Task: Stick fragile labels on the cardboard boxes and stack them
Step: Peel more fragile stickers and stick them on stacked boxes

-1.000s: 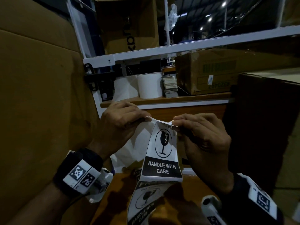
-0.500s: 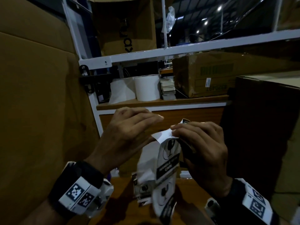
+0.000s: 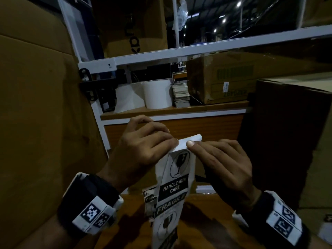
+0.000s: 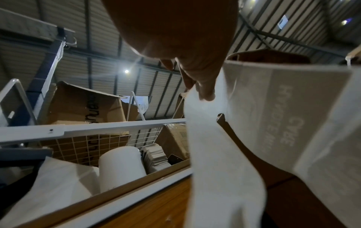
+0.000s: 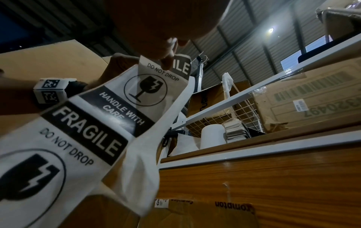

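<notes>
Pinching the top edge of the strip of fragile labels [image 3: 177, 175] from either side, the left hand [image 3: 142, 151] and right hand [image 3: 222, 162] hold it upright over the worktop [image 3: 206, 220], with tall cardboard boxes [image 3: 36, 123] at the left and right.

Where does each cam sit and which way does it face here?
Head: on the head, looking forward and down at the left hand and right hand pinching the label strip; both wrist bands show.
Left wrist: under the left hand, looking up past the strip's white backing at the roof.
Right wrist: under the right hand, looking up at the strip's printed face; left wrist band shows.
Shared: all show the white roll on the shelf.
</notes>
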### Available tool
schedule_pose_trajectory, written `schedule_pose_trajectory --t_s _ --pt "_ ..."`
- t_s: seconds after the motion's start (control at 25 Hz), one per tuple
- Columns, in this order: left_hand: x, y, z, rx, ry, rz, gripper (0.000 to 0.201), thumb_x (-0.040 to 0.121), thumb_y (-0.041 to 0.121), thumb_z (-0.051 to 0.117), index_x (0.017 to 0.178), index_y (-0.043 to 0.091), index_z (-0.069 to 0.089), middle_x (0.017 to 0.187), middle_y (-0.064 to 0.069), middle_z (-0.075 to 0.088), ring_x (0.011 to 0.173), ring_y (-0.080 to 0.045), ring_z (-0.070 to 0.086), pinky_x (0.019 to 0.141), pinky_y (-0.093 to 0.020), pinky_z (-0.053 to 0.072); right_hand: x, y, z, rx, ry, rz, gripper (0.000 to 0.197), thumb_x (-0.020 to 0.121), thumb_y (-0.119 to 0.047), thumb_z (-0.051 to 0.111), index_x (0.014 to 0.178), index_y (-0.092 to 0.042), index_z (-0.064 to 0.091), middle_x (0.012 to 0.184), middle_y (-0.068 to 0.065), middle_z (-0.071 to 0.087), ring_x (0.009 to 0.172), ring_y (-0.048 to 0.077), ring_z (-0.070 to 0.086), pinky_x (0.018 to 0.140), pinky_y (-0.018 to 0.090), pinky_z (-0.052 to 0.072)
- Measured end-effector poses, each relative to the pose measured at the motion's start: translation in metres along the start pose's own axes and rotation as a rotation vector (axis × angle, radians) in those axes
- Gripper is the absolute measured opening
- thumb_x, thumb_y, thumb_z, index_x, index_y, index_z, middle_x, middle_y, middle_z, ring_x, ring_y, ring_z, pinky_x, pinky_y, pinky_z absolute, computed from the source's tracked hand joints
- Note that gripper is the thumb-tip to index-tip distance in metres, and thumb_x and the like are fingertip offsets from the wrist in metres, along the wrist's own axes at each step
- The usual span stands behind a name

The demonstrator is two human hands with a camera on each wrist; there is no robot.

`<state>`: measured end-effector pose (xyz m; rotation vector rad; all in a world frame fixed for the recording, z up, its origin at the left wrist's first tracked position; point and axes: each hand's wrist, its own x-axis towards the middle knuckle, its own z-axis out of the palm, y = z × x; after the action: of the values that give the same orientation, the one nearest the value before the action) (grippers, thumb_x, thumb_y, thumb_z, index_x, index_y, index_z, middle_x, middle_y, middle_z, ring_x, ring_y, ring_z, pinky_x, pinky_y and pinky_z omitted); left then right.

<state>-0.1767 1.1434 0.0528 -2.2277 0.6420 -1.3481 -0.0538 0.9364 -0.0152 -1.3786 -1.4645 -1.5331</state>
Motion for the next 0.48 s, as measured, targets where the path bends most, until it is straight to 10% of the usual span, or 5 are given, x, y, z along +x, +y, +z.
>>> schedule_pose_trajectory --t_s 0.48 --pt "-0.018 -0.018 -0.002 0.259 0.117 0.195 0.011 0.093 0.007 0.075 0.100 0.011 0.083 0.096 -0.006 0.079 0.091 -0.025 0.077 0.095 -0.050 0.042 -0.003 -0.018 0.003 0.081 -0.010 -0.042 0.019 0.111 -0.021 0.047 0.112 -0.006 0.058 0.109 0.015 0.077 0.096 0.026 0.077 0.084 0.036 0.048"
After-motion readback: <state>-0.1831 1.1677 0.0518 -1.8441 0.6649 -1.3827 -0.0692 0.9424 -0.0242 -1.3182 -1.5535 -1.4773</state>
